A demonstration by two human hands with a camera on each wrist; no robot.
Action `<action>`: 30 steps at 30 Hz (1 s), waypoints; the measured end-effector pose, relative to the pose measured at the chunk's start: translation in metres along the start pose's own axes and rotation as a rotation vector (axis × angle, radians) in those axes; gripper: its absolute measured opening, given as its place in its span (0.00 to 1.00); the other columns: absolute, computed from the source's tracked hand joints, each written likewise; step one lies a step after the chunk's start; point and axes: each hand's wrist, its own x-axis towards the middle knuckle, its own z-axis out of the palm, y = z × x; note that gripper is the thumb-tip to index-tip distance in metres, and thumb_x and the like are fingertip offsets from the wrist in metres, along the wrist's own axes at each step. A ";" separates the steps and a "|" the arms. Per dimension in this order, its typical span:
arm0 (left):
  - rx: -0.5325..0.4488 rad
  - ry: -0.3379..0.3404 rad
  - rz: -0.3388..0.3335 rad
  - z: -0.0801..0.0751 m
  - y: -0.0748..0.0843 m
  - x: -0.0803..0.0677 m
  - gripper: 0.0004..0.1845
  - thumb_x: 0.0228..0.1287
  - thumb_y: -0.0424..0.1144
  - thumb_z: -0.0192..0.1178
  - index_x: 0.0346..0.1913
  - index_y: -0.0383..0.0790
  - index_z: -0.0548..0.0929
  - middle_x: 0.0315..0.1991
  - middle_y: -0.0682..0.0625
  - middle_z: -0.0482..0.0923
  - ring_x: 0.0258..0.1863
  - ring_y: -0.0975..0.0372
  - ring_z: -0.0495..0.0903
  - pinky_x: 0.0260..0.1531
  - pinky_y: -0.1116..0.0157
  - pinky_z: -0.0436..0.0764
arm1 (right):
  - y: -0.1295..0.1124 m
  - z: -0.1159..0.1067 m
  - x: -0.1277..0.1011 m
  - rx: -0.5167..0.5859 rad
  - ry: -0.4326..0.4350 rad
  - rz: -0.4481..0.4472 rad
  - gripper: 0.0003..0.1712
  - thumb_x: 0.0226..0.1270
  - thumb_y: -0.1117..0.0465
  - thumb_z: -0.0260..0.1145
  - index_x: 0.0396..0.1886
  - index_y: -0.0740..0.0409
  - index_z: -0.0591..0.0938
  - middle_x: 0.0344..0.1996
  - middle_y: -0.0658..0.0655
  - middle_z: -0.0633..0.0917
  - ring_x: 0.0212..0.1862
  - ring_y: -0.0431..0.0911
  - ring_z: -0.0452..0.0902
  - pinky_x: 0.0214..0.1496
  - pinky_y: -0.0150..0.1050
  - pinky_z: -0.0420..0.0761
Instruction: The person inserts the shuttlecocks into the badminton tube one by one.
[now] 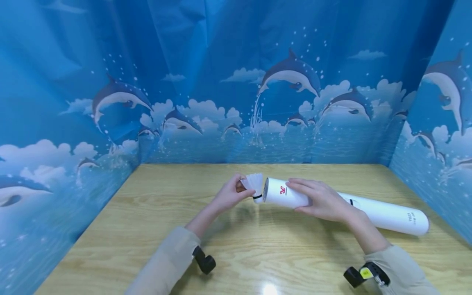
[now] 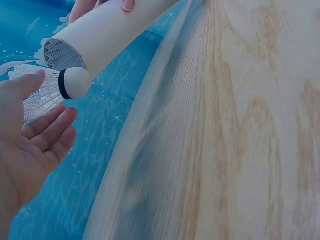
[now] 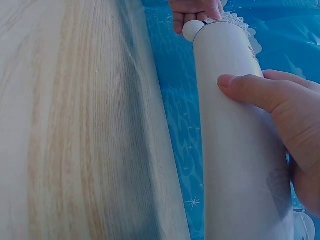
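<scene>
A white shuttlecock (image 1: 253, 183) with a black band and pale round tip is pinched between the thumb and fingers of my left hand (image 1: 229, 194). It is beside the open end of a long white tube (image 1: 391, 212), its tip pointing down toward me in the head view. Netted white skirt mesh shows inside the tube's mouth (image 2: 62, 56) in the left wrist view. My right hand (image 1: 326, 199) grips the tube near that mouth, thumb on the near side and fingers over the far side. The tube's closed far end points right.
The wooden table (image 1: 155, 229) spreads under both hands. Blue curtains (image 1: 221, 82) printed with dolphins and clouds stand behind it and at both sides. Black wrist cameras (image 1: 204, 261) sit on both sleeves.
</scene>
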 end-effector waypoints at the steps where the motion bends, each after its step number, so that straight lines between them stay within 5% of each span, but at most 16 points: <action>1: -0.021 0.010 0.002 0.000 -0.004 0.002 0.14 0.62 0.32 0.60 0.44 0.32 0.67 0.40 0.39 0.78 0.42 0.54 0.79 0.41 0.57 0.79 | 0.000 -0.001 0.000 0.001 0.000 0.001 0.43 0.42 0.53 0.76 0.62 0.57 0.72 0.60 0.59 0.73 0.57 0.55 0.71 0.51 0.55 0.73; 7: -0.125 0.049 0.034 0.001 -0.029 0.016 0.14 0.62 0.33 0.60 0.45 0.32 0.68 0.37 0.40 0.79 0.35 0.59 0.80 0.44 0.49 0.77 | 0.002 -0.001 0.000 0.005 0.027 -0.018 0.44 0.41 0.54 0.77 0.62 0.56 0.72 0.59 0.59 0.74 0.56 0.56 0.72 0.49 0.54 0.75; 11: -0.148 0.050 0.041 0.000 -0.026 0.017 0.13 0.62 0.32 0.60 0.43 0.32 0.67 0.36 0.40 0.79 0.36 0.57 0.80 0.45 0.47 0.75 | 0.002 0.001 0.001 0.007 0.048 -0.038 0.44 0.39 0.56 0.78 0.61 0.57 0.73 0.58 0.59 0.75 0.54 0.56 0.73 0.47 0.54 0.76; 17: -0.071 -0.015 0.079 0.001 -0.028 0.019 0.11 0.67 0.36 0.54 0.44 0.31 0.68 0.39 0.35 0.78 0.42 0.46 0.79 0.44 0.48 0.76 | 0.002 0.003 0.001 0.007 0.045 -0.043 0.44 0.40 0.56 0.78 0.61 0.58 0.73 0.57 0.60 0.75 0.54 0.56 0.73 0.47 0.54 0.76; 21: -0.015 -0.016 0.089 0.001 -0.031 0.018 0.11 0.71 0.35 0.48 0.46 0.28 0.71 0.45 0.31 0.75 0.43 0.48 0.79 0.43 0.55 0.78 | 0.002 0.002 0.001 0.008 0.046 -0.047 0.44 0.40 0.55 0.78 0.61 0.59 0.73 0.57 0.61 0.75 0.54 0.57 0.73 0.46 0.55 0.76; 30: 0.198 0.099 0.093 0.001 -0.032 0.016 0.09 0.66 0.35 0.55 0.43 0.34 0.80 0.37 0.45 0.79 0.39 0.55 0.77 0.39 0.63 0.78 | 0.002 0.003 0.002 0.003 0.048 -0.054 0.44 0.40 0.56 0.78 0.61 0.59 0.72 0.57 0.60 0.75 0.54 0.56 0.74 0.46 0.54 0.76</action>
